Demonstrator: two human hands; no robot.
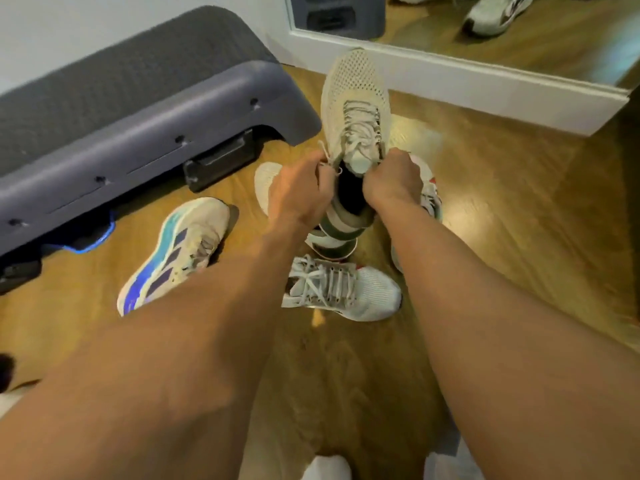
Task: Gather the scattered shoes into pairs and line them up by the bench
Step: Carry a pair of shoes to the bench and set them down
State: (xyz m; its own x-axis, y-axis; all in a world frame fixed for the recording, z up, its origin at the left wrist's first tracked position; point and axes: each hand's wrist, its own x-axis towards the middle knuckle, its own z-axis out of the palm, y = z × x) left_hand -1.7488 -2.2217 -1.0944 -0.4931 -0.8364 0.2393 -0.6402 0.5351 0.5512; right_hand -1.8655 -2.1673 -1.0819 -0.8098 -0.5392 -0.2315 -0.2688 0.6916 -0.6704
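Note:
A cream mesh sneaker (355, 98) is held up above the wooden floor, toe pointing away from me. My left hand (299, 194) and my right hand (393, 180) both grip its collar on either side of the tongue. Under my left hand the toe of a similar cream shoe (265, 181) shows. A white sneaker with blue and purple stripes (176, 252) lies on its side in front of the grey bench (138, 133). A white laced sneaker (341, 289) lies between my forearms. Another white shoe with red trim (431, 194) is mostly hidden behind my right wrist.
A floor mirror with a white frame (485, 84) leans at the back right, reflecting a sneaker. Black and blue-edged parts (86, 240) sit under the bench. My white-socked feet (327, 467) show at the bottom edge. Bare wood floor (519, 220) stretches to the right.

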